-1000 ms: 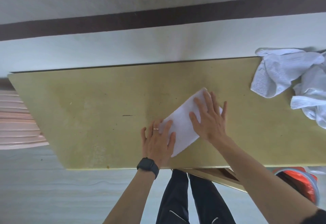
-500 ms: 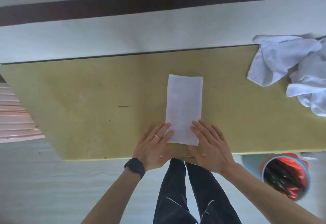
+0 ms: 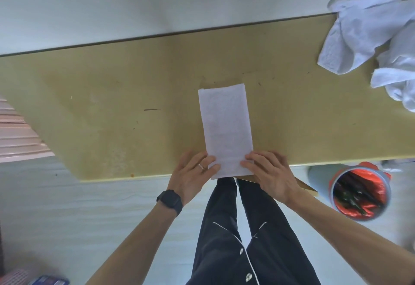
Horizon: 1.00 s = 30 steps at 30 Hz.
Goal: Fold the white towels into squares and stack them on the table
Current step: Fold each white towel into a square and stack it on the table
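At the near edge of the yellow table point(image 3: 112, 105), one white towel point(image 3: 225, 127) lies as a long narrow strip, its near end hanging slightly over the rim. The left hand point(image 3: 193, 177) and right hand point(image 3: 271, 177) sit on its two near corners, fingers on top. The thumbs are hidden, so I cannot tell whether they pinch or merely press. It probably needs one more end-to-end fold to make a square. No finished stack shows, and a heap of crumpled towels point(image 3: 363, 38) waits at the far right, so most work remains.

near corners of folded towel point(image 3: 225, 125) hidden under fingers point(image 3: 248, 163); towel pile point(image 3: 363, 38) cropped.
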{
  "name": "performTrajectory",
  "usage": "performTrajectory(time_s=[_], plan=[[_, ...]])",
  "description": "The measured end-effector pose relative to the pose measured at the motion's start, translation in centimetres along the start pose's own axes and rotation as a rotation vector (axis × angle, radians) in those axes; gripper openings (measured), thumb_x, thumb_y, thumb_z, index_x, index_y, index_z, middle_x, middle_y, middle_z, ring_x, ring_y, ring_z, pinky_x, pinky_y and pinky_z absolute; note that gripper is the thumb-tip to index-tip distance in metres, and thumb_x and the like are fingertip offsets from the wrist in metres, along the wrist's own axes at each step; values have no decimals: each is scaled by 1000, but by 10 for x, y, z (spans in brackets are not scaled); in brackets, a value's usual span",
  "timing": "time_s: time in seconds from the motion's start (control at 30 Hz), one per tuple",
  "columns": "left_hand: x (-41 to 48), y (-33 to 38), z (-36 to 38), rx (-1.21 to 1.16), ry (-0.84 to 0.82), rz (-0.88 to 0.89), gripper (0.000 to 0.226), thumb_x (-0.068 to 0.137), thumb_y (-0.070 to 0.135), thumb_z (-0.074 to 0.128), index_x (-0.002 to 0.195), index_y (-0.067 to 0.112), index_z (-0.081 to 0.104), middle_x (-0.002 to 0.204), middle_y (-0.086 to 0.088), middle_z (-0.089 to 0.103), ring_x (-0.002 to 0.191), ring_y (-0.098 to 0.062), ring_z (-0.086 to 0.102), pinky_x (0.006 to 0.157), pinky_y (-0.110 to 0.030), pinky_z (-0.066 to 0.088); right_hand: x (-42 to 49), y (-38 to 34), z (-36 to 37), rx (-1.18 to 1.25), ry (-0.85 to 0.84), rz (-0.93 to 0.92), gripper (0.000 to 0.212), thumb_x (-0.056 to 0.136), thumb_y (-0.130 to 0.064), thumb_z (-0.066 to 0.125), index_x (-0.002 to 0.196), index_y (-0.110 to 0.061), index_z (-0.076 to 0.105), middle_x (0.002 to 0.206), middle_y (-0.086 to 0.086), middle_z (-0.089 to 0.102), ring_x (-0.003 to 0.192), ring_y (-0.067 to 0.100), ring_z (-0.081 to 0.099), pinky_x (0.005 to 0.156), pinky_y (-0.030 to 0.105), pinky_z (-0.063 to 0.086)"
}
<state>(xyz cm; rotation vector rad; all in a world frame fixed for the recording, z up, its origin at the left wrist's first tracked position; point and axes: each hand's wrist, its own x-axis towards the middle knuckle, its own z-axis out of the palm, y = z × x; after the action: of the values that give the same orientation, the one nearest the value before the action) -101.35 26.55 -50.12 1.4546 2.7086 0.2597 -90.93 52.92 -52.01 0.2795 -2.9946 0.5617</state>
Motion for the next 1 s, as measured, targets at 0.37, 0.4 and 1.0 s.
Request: performTrajectory(time_s=[0.37, 0.4, 1.0], plan=[[61, -4, -62, -792, -339, -810, 20, 90, 33, 70, 104, 19, 74, 93, 14, 60, 98, -11, 56, 91, -30, 45, 46, -5, -37, 484, 16, 370, 14, 89, -22, 67, 99, -19, 76, 103, -14, 71, 99, 14, 63, 86, 30, 49], [65, -8, -63, -863, -329, -896, 20, 89, 36, 70, 104, 22, 71, 93, 15, 60, 91, -7, 58, 87, -27, 45, 60, -6, -45, 568, 0, 515, 12, 89, -24, 69, 99, -22, 76, 100, -18, 70, 98, 8, 63, 86, 24, 48], [148, -44, -29, -979, 6, -1209, 30, 99, 49, 47, 101, 22, 59, 89, 7, 66, 78, -11, 61, 66, -30, 50, 182, 11, -21, 393, -89, 984, 30, 101, -50, 33, 98, -27, 53, 74, -10, 63, 71, 21, 61, 64, 41, 52]])
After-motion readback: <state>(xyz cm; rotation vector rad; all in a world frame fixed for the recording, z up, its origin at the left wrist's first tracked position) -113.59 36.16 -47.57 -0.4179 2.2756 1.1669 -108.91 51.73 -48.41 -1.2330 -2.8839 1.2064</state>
